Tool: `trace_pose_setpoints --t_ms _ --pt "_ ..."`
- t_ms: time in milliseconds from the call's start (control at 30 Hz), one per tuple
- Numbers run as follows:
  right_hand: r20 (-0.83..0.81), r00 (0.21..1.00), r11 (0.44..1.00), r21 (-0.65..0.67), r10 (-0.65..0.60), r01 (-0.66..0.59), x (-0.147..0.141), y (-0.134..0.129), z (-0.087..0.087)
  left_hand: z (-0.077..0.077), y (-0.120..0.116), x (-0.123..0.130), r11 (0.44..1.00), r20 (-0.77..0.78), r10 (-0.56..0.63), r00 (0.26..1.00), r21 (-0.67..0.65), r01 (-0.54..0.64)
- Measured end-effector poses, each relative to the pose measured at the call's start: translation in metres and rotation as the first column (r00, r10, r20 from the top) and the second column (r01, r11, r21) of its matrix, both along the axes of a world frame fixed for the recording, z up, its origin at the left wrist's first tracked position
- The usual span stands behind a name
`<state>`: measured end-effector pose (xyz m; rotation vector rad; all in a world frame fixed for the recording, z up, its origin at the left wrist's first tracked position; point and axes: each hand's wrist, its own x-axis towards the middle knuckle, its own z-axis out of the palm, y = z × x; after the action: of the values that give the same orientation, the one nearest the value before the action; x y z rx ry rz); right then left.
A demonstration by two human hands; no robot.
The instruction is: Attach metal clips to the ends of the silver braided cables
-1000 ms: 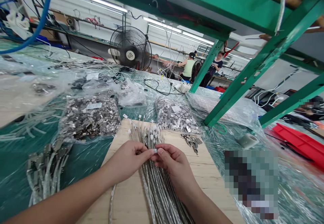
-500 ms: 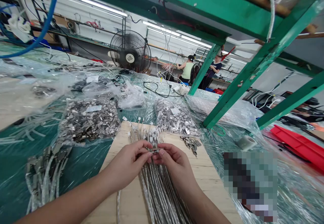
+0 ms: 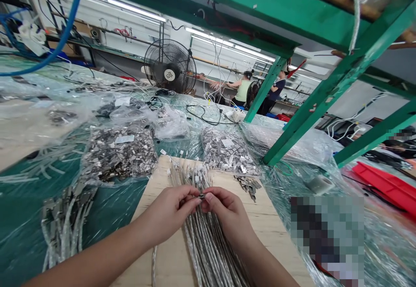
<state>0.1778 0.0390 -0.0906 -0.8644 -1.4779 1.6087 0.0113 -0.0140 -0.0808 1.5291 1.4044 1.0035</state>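
Observation:
My left hand (image 3: 175,209) and my right hand (image 3: 225,207) meet fingertip to fingertip over a bundle of clear-jacketed cables (image 3: 208,246). Both are closed in a pinch on a small metal connector piece (image 3: 202,196), mostly covered by the fingers. Whether a cable end sits inside it cannot be made out. The bundle lies lengthwise on a wooden board (image 3: 172,256), its small white-tipped ends (image 3: 196,178) fanned out beyond my fingers. Right of the ends, several loose metal shells (image 3: 249,186) lie on the board.
Two plastic bags of metal shells, left (image 3: 120,157) and right (image 3: 227,150), lie behind the board. At left is a bunch of cables with metal ends (image 3: 66,215). A tape roll (image 3: 320,185), red tray (image 3: 383,187) and green frame post (image 3: 302,116) stand right. A fan (image 3: 170,67) is behind.
My fingertips have drawn closer together around the small metal piece, which now shows less. The whole view has shifted slightly; the cables and bags stay in place.

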Motion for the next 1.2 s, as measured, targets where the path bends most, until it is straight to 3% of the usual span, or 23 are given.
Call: trace_pose_setpoints --t_ms 400,600,733,833,1033,1200 --pt "0.081 0.996 0.999 -0.032 0.024 -0.021 0.003 -0.003 -0.005 0.000 -0.001 0.006 0.992 0.121 0.033 0.992 -0.123 -0.018" --pt "0.142 0.989 0.999 -0.017 0.032 -0.030 0.004 -0.002 -0.008 -0.003 -0.001 0.010 0.990 0.148 0.069 0.987 -0.135 -0.049" --pt "0.092 0.995 0.999 -0.033 0.035 -0.032 0.003 -0.002 -0.012 -0.005 0.001 0.009 0.991 0.145 0.086 0.986 -0.115 -0.069" --pt "0.090 0.995 0.999 -0.028 0.047 -0.044 0.004 -0.003 -0.010 -0.005 0.002 0.006 0.992 0.150 0.054 0.987 -0.123 -0.035" --pt "0.290 0.948 0.988 0.042 0.128 -0.147 0.007 -0.002 0.002 -0.001 0.000 -0.001 0.983 0.156 -0.024 0.988 -0.177 0.051" --pt "0.305 0.942 0.984 0.061 0.140 -0.166 0.008 -0.001 0.003 0.001 -0.003 -0.004 0.975 0.159 -0.070 0.985 -0.197 0.101"
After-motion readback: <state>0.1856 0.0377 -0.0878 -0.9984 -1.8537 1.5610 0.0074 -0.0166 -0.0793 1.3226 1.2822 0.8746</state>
